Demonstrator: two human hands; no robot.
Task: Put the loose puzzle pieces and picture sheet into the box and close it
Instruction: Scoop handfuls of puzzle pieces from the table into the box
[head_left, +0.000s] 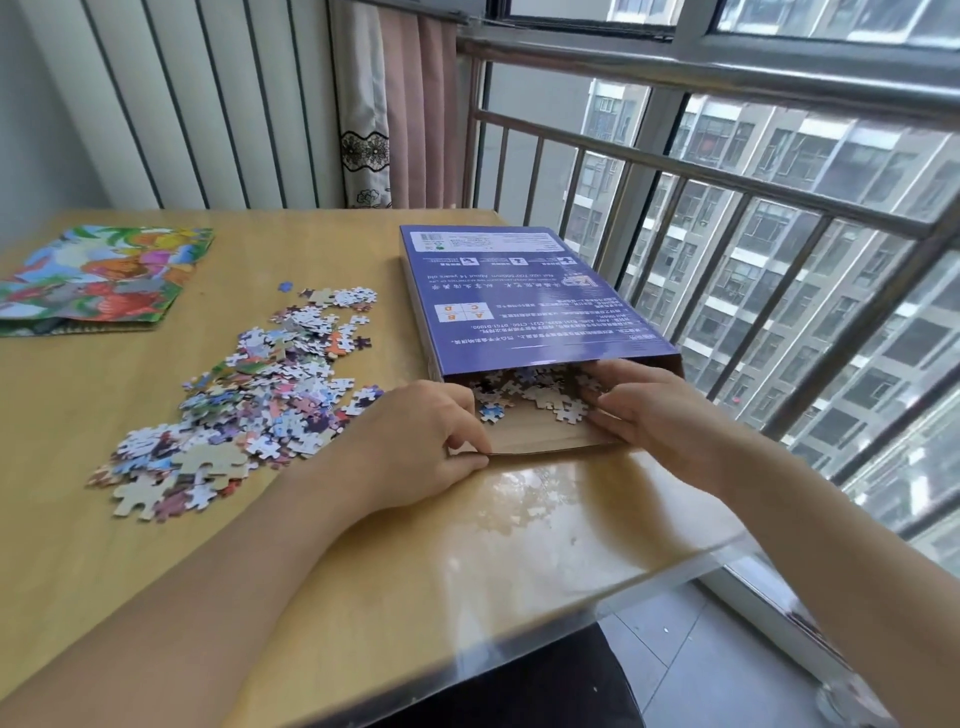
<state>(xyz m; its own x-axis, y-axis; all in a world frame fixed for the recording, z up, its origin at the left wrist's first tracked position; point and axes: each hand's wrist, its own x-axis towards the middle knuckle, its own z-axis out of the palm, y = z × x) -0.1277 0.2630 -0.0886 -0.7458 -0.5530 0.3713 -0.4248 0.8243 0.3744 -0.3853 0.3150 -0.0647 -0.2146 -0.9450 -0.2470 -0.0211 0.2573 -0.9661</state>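
A flat purple cardboard box (524, 301) lies printed-side up on the glossy wooden table (363, 545), its near end open and its plain brown flap (540, 434) folded out flat between the two hands. Inside the mouth sits a jumble of small, knobbly puzzle pieces (535, 389), some spilling onto the flap. The left hand (415, 441) is curled at the flap's left corner, thumb and fingertips pinching the cardboard edge. The right hand (660, 410) reaches in at the opposite side, fingers loosely bent and resting against the box's right wall and the flap; it grips no piece that I can see. Just left of the left hand spreads a wide, ragged heap of loose pieces (249, 405), coloured faces and grey backs mixed. Well beyond that heap, far from both hands, lies the bright, slightly creased picture sheet (104, 275).
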